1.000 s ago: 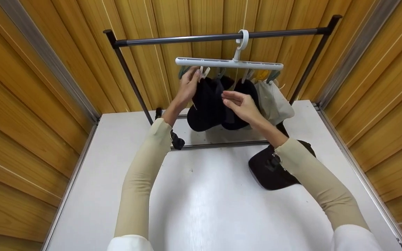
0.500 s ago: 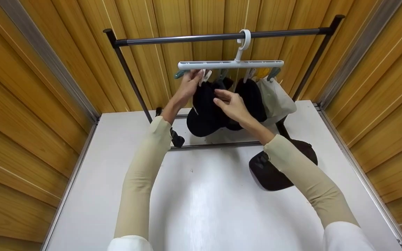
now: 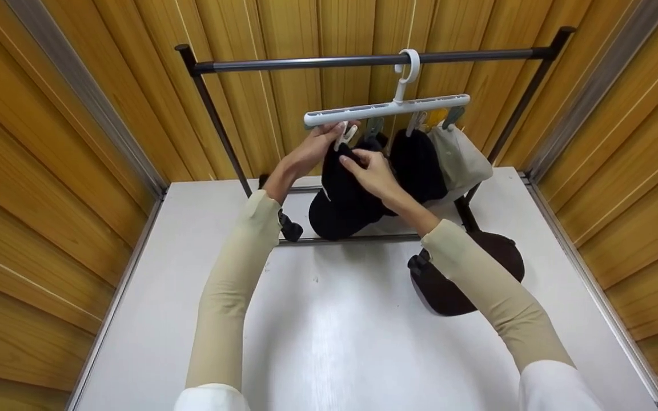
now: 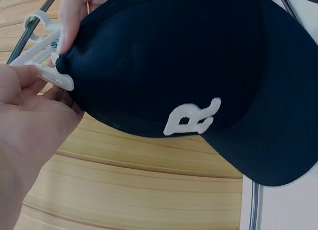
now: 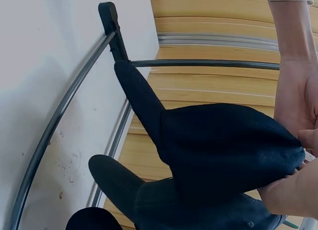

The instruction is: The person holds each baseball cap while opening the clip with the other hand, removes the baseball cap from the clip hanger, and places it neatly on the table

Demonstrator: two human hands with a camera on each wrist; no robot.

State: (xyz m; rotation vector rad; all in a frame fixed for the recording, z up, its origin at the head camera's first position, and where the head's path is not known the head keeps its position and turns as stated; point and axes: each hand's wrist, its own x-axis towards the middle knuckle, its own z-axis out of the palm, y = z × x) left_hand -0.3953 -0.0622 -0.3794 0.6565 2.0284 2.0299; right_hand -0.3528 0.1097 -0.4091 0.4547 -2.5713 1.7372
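Note:
My left hand (image 3: 309, 151) pinches a white clothespin (image 3: 348, 136) under the left end of a white clip hanger (image 3: 386, 109). The clothespin sits at the crown of a dark baseball cap (image 3: 343, 197), which bears a white letter R (image 4: 191, 118) in the left wrist view. There the clothespin (image 4: 57, 80) touches the bunched top of the cap. My right hand (image 3: 376, 176) pinches the cap near its crown, its fingertips partly hidden. In the right wrist view the cap (image 5: 228, 145) hangs with its brim away from the right hand (image 5: 293, 190).
Another black cap (image 3: 417, 165) and a beige cap (image 3: 460, 157) hang farther right on clips. The hanger hooks over a dark metal rack bar (image 3: 317, 63). A dark brown cap (image 3: 454, 291) lies on the white surface (image 3: 317, 337) below. Wood-panelled walls (image 3: 37, 200) enclose the area.
My right hand has moved left and now pinches the cap close to the clothespin. The hanger's left end has dropped and swung rightward, with my left hand moving along with it.

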